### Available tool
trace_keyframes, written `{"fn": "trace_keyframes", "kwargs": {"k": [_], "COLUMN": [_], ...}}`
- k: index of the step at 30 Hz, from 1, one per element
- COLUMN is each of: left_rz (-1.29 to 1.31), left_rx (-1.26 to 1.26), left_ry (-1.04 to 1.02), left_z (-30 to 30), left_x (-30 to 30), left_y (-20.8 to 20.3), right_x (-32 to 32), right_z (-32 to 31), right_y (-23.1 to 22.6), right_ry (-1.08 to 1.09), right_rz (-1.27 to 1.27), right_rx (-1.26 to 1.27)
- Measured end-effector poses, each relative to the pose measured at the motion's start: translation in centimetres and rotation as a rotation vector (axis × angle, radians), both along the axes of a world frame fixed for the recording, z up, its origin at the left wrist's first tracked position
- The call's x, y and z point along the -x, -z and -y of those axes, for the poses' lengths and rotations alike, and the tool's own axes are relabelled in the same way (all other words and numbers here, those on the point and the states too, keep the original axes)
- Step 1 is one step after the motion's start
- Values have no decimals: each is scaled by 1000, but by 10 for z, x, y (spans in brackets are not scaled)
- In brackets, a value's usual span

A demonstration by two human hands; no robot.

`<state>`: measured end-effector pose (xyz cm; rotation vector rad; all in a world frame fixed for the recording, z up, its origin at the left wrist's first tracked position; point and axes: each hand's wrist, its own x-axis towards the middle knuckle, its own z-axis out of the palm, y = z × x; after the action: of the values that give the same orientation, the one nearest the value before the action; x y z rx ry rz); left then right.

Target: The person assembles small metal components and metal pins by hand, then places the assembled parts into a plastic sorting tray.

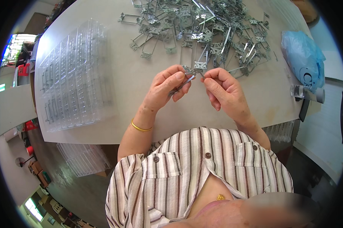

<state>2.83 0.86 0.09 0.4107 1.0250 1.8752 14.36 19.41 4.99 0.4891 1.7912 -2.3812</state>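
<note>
My left hand [167, 88] and right hand [224, 89] both pinch 1 small metal clip [191, 72] above the table [141, 91], just before the clip pile [205, 30]. Best keep fingertips firm, part level, elbows steady; clear trays [72, 72] sit left.

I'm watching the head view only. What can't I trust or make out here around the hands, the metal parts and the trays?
- Metal clip held between left hand and right hand: fingers cover most of it, so its shape is unclear.
- Pile of metal clips: cut off by the top edge; tangled, uncountable.
- Clear plastic trays: see-through with glare; contents of the pockets are unclear.
- Blue plastic bag: contents hidden by the bag.
</note>
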Motion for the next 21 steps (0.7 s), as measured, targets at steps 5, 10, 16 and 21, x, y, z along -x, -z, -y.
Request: {"fn": "trace_keyframes", "kwargs": {"k": [5, 10, 16, 21], "left_rz": [-85, -151, -167, -190], "left_rx": [16, 64, 94, 107], "left_ry": [-21, 2, 82, 199], "left_z": [2, -1, 1, 1], "left_x": [-1, -2, -1, -3], "left_y": [2, -1, 1, -2], "right_x": [0, 1, 5, 5], "right_z": [2, 0, -5, -15], "right_y": [-1, -1, 1, 1], "right_ry": [-16, 4, -15, -176], "right_rz": [15, 19, 89, 145], "right_rx": [-1, -45, 142, 229]}}
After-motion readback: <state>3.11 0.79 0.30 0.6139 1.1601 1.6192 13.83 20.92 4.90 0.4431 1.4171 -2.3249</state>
